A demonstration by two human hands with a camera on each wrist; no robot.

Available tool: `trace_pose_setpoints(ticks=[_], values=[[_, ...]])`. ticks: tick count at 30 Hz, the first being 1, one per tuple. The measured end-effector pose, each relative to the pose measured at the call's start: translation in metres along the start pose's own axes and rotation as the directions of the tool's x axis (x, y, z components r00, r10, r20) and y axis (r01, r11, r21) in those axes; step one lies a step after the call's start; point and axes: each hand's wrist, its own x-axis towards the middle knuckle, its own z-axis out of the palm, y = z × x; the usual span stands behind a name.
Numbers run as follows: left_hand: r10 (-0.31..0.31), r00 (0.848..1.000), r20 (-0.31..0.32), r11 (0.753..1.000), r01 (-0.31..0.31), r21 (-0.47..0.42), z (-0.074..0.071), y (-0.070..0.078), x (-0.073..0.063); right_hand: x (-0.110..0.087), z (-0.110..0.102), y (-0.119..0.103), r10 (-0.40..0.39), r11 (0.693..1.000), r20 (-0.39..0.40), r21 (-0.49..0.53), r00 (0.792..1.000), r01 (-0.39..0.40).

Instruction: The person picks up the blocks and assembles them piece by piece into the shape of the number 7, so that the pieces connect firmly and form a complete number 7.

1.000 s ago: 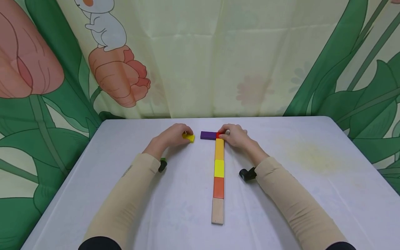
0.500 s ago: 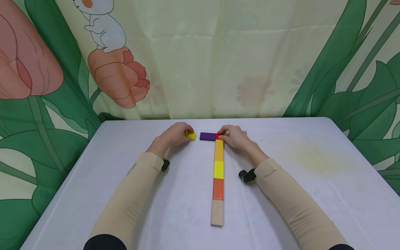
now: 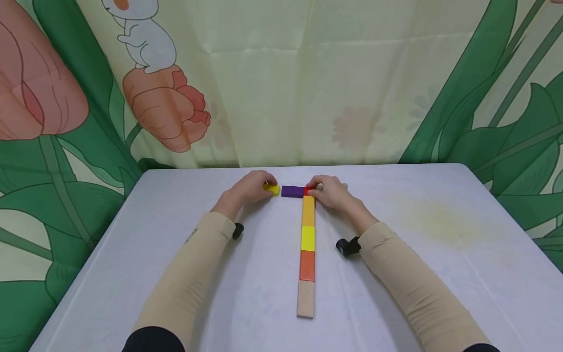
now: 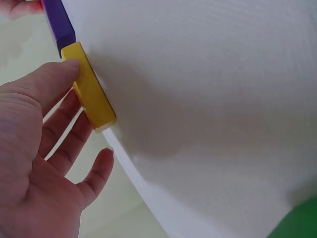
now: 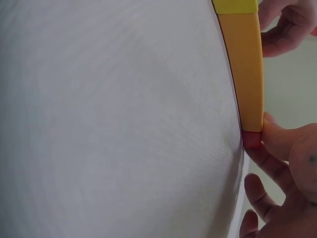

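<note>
My left hand (image 3: 247,190) pinches a yellow block (image 3: 273,189) between thumb and fingers, just left of a purple block (image 3: 292,191). Only a sliver of table separates the two blocks in the head view; in the left wrist view their ends look almost joined. At the purple block's right end sits a small red block (image 5: 252,139), held by the thumb and forefinger of my right hand (image 3: 333,192). From the red block a column runs toward me: orange-yellow block (image 3: 308,210), yellow block (image 3: 308,238), orange-red block (image 3: 307,265), plain wooden block (image 3: 305,299).
A white cloth covers the table (image 3: 396,293), whose far edge lies just beyond both hands. Behind hangs a curtain (image 3: 272,98) printed with a rabbit and plants. A black wrist camera (image 3: 348,246) sits beside the right cuff. Something green (image 4: 297,220) enters the left wrist view's corner.
My left hand has carried the yellow block to the right and slightly away from me, narrowing its gap to the purple block. The right hand keeps its place on the red block.
</note>
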Motion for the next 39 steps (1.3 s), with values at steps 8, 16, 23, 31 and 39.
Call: trace_pose_setpoints(ticks=[8,16,23,31,39], values=[[-0.02,1.0,0.012,1.0,0.02,0.008,0.0024,0.0013,0.0034,-0.0001,-0.0003,-0.0001,0.007,1.0,0.006,0.008,1.0,-0.007],[-0.032,0.999,0.027,0.999,0.032,0.007,0.0028,0.0036,0.0056,-0.0009,-0.0003,-0.0003,0.009,1.0,0.003,0.007,1.0,-0.009],[-0.04,0.999,0.028,0.999,0.04,0.001,0.0036,0.0043,0.0063,-0.0001,-0.0005,-0.0001,0.007,1.0,0.004,0.01,1.0,-0.007],[-0.051,0.998,0.029,0.999,0.051,-0.006,0.0034,0.0064,0.0051,0.0003,-0.0001,-0.0001,0.003,1.0,0.004,0.017,1.0,-0.003],[-0.052,0.998,0.023,0.999,0.052,-0.004,0.0039,0.0058,0.0062,0.0005,0.0001,0.0008,-0.002,1.0,0.006,0.014,1.0,0.002]])
